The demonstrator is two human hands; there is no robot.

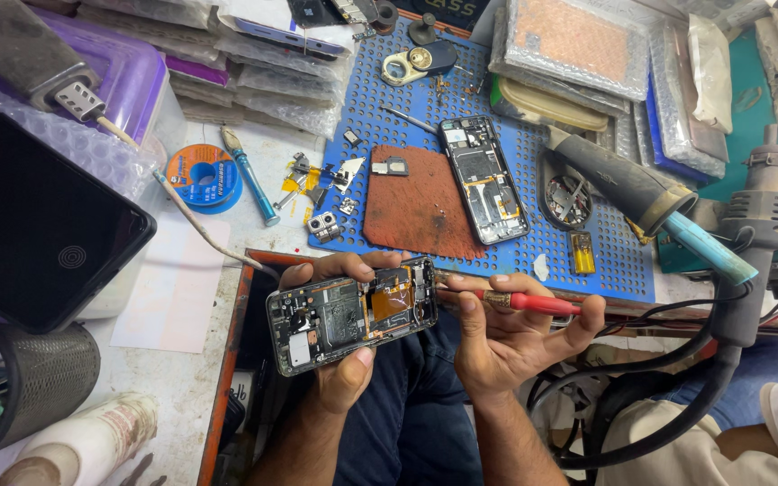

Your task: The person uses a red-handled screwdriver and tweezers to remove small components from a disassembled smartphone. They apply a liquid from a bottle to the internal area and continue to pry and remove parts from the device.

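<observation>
Down below the desk's [182,378] near edge, over the person's lap, the left hand [339,360] has its grip closed on an opened phone [353,313], thumb under the lower long side and fingers curled over the upper one, so that the bare boards and a patch of orange tape face up. The phone lies tilted, its right end a little higher. The right hand [506,337] is clenched around a red screwdriver [520,301], held nearly level, with its tip touching the phone's right end. On the desk beyond, a blue perforated mat [605,261] reaches toward the far edge; on it lie a rust-brown pad [416,207] and, just beside the pad to the right, a second opened phone [483,180], lying along the mat. Small metal parts and camera modules [326,193] are scattered at the mat's left edge. Left of these lie a blue-handled brush [254,184] and a blue solder spool [202,177]. At the desk's left edge a dark phone screen [38,225] rests on bubble wrap. Near the right edge a hot-air nozzle [623,184] lies across the mat, and grey tool handles with black cables [749,270] hang toward the lap. Wrapped packages are stacked along the far edge [578,45].
</observation>
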